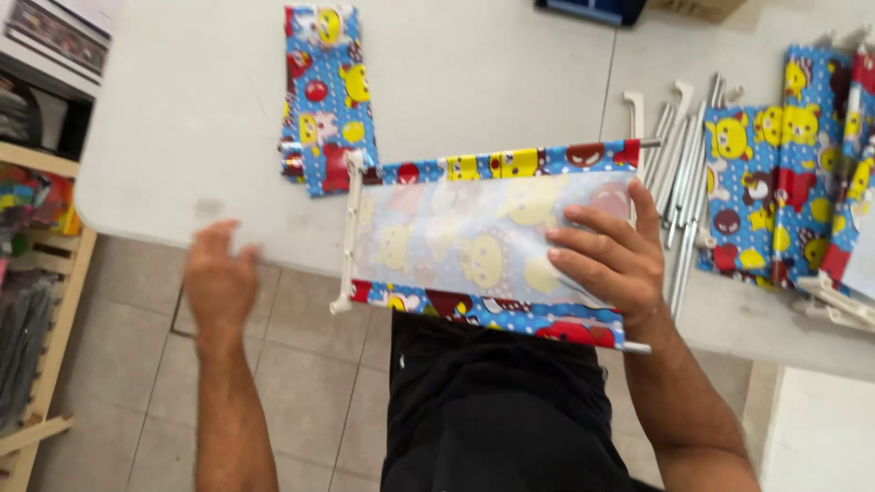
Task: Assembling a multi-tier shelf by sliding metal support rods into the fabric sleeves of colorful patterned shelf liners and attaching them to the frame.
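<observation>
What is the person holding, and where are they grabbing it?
The right hand grips the cartoon-print fabric panel at its right end. The left hand holds nothing.

Fabric panel (pixel 483 241): pale washed-out back side w/ faint yellow cartoon shapes; edges blue w/ white dots, yellow & red figures. Folded fabric (pixel 326 96) & fabric stack (pixel 775 196): same blue cartoon print. End bar (pixel 349 232) white, rods (pixel 679 173) silver-grey. Table (pixel 474 82) off-white. Floor tiles (pixel 301 383) grey-beige.

One head camera looks steeply down, close over the table (pixel 182 109).
</observation>
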